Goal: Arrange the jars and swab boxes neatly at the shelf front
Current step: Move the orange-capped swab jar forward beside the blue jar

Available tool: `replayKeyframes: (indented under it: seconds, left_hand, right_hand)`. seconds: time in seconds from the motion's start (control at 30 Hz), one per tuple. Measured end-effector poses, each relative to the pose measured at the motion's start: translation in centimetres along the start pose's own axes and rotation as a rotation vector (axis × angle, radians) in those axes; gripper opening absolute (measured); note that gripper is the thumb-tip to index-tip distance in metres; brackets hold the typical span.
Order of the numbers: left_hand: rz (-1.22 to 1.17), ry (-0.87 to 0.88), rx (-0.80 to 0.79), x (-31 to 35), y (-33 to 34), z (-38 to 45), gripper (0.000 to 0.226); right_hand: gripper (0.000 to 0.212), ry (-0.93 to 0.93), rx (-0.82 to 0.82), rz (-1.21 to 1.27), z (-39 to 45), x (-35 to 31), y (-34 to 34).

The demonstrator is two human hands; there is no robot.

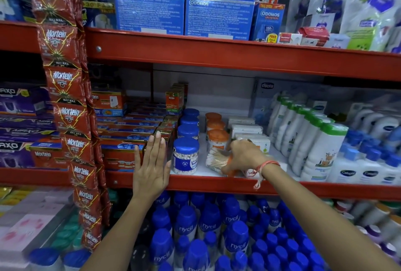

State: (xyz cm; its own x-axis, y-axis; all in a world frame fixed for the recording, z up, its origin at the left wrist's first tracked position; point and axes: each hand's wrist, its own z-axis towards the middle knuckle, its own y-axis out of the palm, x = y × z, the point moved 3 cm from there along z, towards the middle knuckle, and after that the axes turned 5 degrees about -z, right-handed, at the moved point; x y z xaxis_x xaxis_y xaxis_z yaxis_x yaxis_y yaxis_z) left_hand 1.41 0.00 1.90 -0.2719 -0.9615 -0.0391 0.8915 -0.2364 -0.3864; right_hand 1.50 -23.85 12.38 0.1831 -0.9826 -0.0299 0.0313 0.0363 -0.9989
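A row of blue-lidded swab jars [186, 155] runs back from the front of the middle shelf [195, 184]. Beside it stands a row of orange-lidded jars [217, 138]. One orange-lidded jar [217, 162] lies tipped on its side at the shelf front, and my right hand [245, 155] grips it from the right. White swab boxes [247, 129] are stacked behind that hand. My left hand [152, 166] is flat and open, fingers up, just left of the front blue-lidded jar, holding nothing.
Red and blue Mortein boxes [130, 138] fill the shelf left of the jars. A hanging strip of red Mortein sachets [71, 114] drops at the far left. White baby bottles with green caps [314, 140] stand to the right. Blue-capped Nycil bottles [206, 234] crowd the shelf below.
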Motion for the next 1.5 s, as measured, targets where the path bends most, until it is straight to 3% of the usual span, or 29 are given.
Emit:
replayKeyframes:
  seconds: [0.17, 0.37, 0.5, 0.97, 1.13, 1.37, 1.5]
  left_hand:
    - [0.001, -0.006, -0.005, -0.1, 0.2, 0.0, 0.058]
    - [0.006, -0.002, 0.0, -0.2, 0.3, -0.1, 0.058]
    - [0.0, 0.006, 0.014, -0.2, 0.4, -0.1, 0.058]
    - [-0.003, 0.009, 0.015, -0.2, 0.3, -0.1, 0.058]
    - [0.002, -0.003, -0.009, 0.0, 0.0, -0.1, 0.059]
    - [-0.003, -0.045, -0.071, 0.2, -0.5, 0.0, 0.062]
    - [-0.035, -0.019, -0.005, 2.0, -1.8, 1.6, 0.066]
  right_hand:
    - [0.053, -0.06, 0.07, -0.105, 0.6, -0.5, -1.7]
    - [0.038, -0.107, 0.014, -0.081, 1.3, -1.5, -3.0]
    - [0.068, -0.143, -0.002, -0.07, 2.1, -1.8, -2.7]
    - [0.087, -0.154, -0.014, 0.066, 2.2, -1.0, -2.3]
    - [0.075, -0.106, 0.03, 0.194, 1.2, 1.3, -3.1]
    - [0.06, 0.116, 0.086, 0.135, 0.5, 7.4, -2.8]
    - [0.056, 0.232, 0.091, 0.14, 0.0, 9.9, -2.0]
